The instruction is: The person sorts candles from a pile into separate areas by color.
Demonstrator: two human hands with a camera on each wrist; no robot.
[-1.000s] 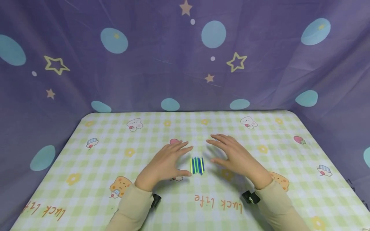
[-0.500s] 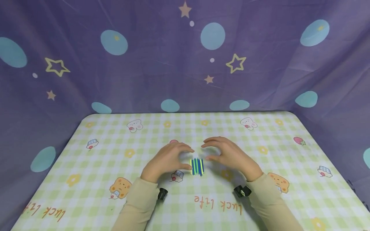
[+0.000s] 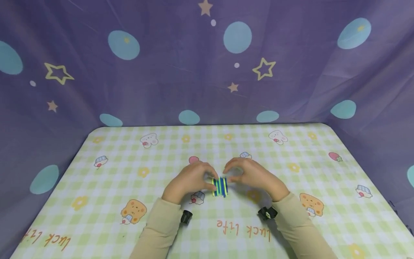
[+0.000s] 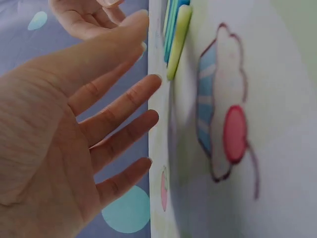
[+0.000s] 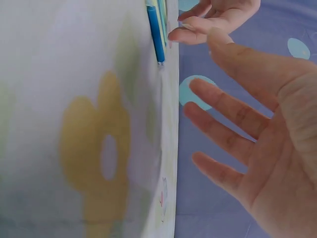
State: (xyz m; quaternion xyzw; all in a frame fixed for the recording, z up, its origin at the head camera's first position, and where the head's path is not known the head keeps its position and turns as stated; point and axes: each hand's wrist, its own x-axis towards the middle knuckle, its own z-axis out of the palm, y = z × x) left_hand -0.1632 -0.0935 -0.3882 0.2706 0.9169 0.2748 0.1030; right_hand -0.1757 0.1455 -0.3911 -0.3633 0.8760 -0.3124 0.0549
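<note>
Head view: coloured sticks [image 3: 221, 188] lie between left grip [image 3: 191, 178], right grip [image 3: 255, 176].

A purple curtain [image 3: 168, 82] hung behind the worktop [image 3: 119, 176], patterned with pale blue ovals [image 3: 237, 37] and stars [image 3: 205, 7]. Green and white checks covered the worktop, and among them I saw printed flowers [image 3: 293, 167], cupcakes [image 3: 363, 191], strawberries [image 3: 335, 157] and orange lettering [image 3: 238, 229] reading "Luck Life".

looks down and forward across most of the bench [image 3: 207, 212] from the head, but close and sideways-on past left hand [image 4: 64, 134] and right hand [image 5: 277, 148] from the wrists, sharing the sticks [image 4: 179, 42].
</note>
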